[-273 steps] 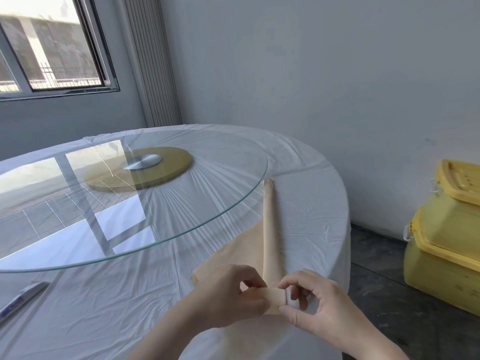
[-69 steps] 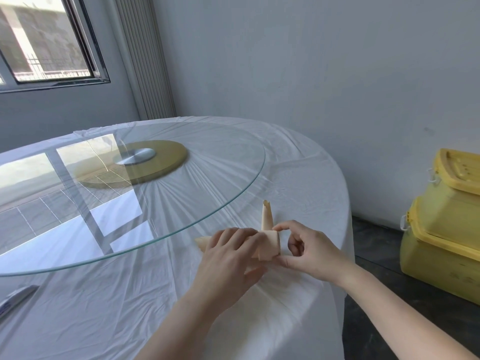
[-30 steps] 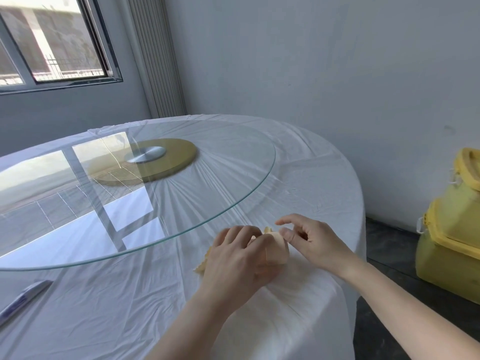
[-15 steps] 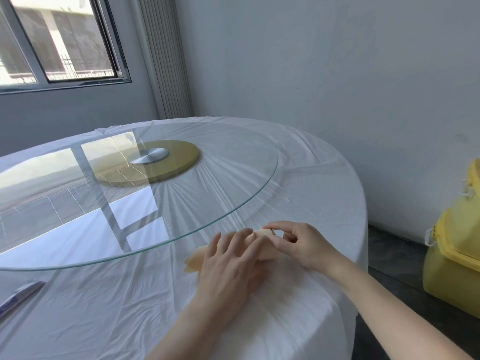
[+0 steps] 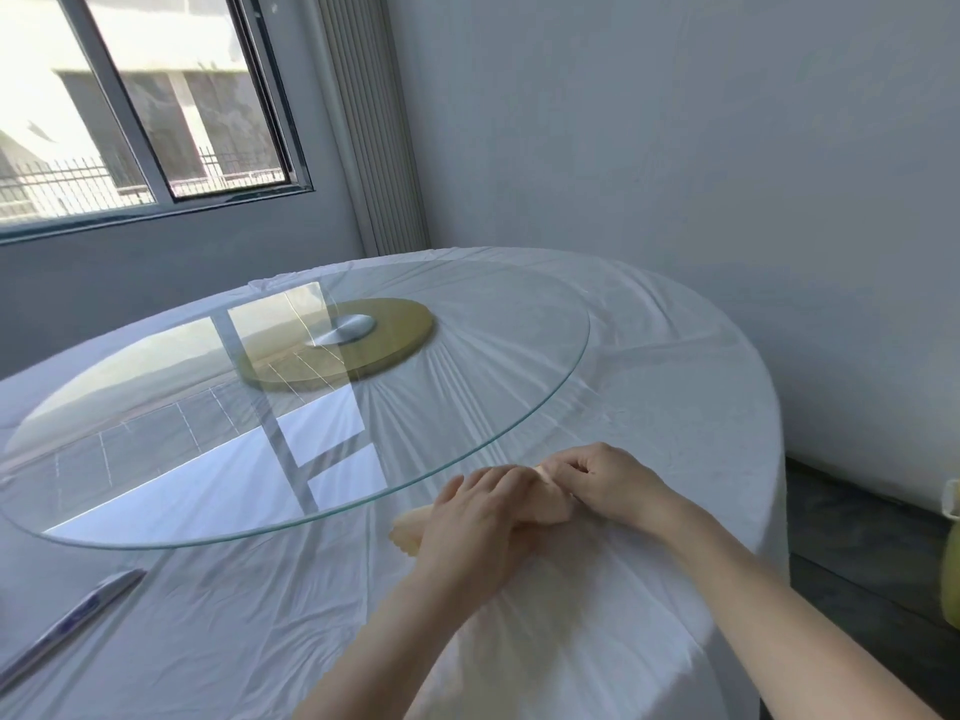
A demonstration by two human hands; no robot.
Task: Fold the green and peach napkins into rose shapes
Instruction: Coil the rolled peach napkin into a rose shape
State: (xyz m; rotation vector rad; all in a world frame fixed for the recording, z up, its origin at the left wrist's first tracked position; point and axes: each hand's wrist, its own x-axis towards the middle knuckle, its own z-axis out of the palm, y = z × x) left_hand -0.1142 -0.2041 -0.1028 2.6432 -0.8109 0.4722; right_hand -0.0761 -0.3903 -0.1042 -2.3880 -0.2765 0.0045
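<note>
A round desk point(image 5: 675, 387) is sitting in the corner of a grey room. A white cloth point(image 5: 249, 615) is covering it and hanging down the side. A big round glass plate point(image 5: 519, 356) is resting on a flat yellow disc point(image 5: 400, 335) in the middle. The glass is showing the bright window point(image 5: 156, 122) like a mirror. A pen point(image 5: 67, 621) is lying on the cloth at the near left. A yellow bin point(image 5: 951, 563) is peeking in at the right edge, by the dark floor point(image 5: 857, 537).

Both bare arms are reaching over the near side of the desk. The left grip point(image 5: 478, 517) is lying on top of the peach napkin point(image 5: 548, 504), with its fingers bending over it and holding it down. The right grip point(image 5: 608, 480) is just beside it, pinching the napkin's right end with curled fingers.

The napkin is lying on the cloth just outside the glass rim, rolled into a small soft lump. One frilly end is sticking out past the left grip. The cloth is looking thin and wrinkly, with lines fanning out under the glass.
</note>
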